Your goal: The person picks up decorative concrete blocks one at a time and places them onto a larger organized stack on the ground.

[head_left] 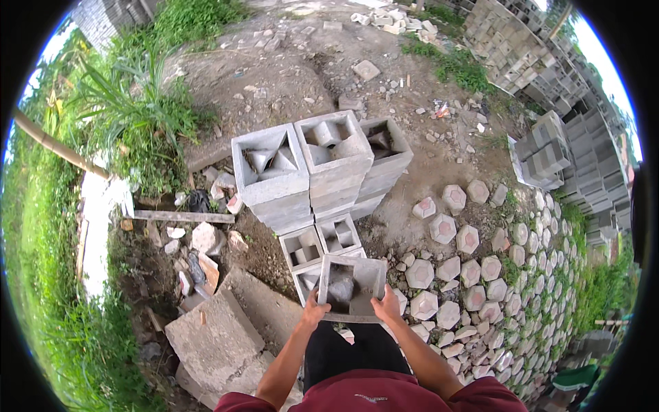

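A grey hollow concrete block (374,273), square and open at the top, is held in front of my body. Gripping its left side near the lower corner is my left hand (315,310), thumb over the wall. My right hand (388,305) grips the opposite side the same way. Something grey and rounded shows inside the block. Just beyond it sit smaller-looking hollow blocks (301,248), partly hidden by the held one. Farther out, taller stacks of the same blocks (274,192) stand side by side, with angled pieces inside their top openings.
Hexagonal pavers (419,274) cover the ground at right. Large concrete slabs (214,329) lie at lower left, near a wooden plank (184,216) and rubble. More grey blocks (546,147) are stacked at far right. Tall grass (137,103) grows along the left.
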`<state>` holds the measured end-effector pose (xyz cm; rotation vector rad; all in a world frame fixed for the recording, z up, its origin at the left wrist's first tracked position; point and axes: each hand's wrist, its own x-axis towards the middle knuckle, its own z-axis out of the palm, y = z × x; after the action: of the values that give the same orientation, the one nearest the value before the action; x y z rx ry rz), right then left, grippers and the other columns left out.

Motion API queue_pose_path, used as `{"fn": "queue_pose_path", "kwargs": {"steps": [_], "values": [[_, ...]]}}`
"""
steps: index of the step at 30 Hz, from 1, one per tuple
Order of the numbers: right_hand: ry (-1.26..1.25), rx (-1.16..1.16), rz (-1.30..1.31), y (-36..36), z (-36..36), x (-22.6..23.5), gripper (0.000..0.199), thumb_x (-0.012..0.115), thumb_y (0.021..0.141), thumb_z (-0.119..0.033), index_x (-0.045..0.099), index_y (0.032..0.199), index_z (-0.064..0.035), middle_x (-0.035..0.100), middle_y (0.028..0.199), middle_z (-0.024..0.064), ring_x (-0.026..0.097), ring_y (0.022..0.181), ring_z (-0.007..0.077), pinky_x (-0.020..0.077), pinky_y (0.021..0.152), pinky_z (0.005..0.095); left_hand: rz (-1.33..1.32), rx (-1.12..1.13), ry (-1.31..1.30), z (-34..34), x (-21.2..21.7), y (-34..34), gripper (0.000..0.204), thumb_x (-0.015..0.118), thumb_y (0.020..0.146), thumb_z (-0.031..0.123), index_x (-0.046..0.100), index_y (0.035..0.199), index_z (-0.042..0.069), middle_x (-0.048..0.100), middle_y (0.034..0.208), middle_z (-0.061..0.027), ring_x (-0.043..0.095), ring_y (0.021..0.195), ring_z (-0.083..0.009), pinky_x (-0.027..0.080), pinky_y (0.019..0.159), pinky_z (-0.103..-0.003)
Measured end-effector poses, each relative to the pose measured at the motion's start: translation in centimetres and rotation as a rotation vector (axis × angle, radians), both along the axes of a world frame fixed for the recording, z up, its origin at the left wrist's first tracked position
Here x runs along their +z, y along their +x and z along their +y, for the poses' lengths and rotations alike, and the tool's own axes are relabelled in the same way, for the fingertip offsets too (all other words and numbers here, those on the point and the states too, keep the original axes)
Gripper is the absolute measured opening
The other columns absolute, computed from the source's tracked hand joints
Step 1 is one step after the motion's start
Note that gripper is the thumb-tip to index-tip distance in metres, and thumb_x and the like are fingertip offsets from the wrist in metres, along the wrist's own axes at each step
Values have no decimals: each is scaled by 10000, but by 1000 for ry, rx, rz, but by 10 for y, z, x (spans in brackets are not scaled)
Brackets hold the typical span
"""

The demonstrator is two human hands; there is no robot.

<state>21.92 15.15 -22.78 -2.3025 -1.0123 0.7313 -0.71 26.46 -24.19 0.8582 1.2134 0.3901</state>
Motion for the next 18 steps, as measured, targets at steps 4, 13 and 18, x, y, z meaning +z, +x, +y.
{"fn": "queue_pose_path", "kwargs": {"steps": [4, 13, 18], "values": [[107, -132, -13, -4, -38, 74, 507, 694, 763, -183, 531, 1195, 27, 658, 839, 216, 666, 793, 348, 512, 706, 423, -202, -249, 15, -5, 62, 2, 892, 636, 682, -16, 200, 1459, -60, 508, 1242, -144, 552, 955, -192, 469, 766, -303], [447, -495, 392, -70, -117, 196, 688, 747, 814, -311, 452, 1343, 16, 599, 1192, 156, 574, 1059, 205, 433, 943, 314, -145, -597, 118, -22, 182, 31, 703, 619, 677, 1, 380, 1337, -32, 568, 1026, -126, 556, 862, -188, 478, 699, -316], [746, -780, 570, -91, -166, 200, 537, 708, 803, -188, 527, 1258, 34, 644, 1091, 122, 592, 988, 199, 456, 898, 314, -211, -748, 249, -51, 205, 62, 674, 624, 680, 14, 401, 1314, -39, 577, 1002, -123, 567, 834, -187, 478, 687, -314]]}}
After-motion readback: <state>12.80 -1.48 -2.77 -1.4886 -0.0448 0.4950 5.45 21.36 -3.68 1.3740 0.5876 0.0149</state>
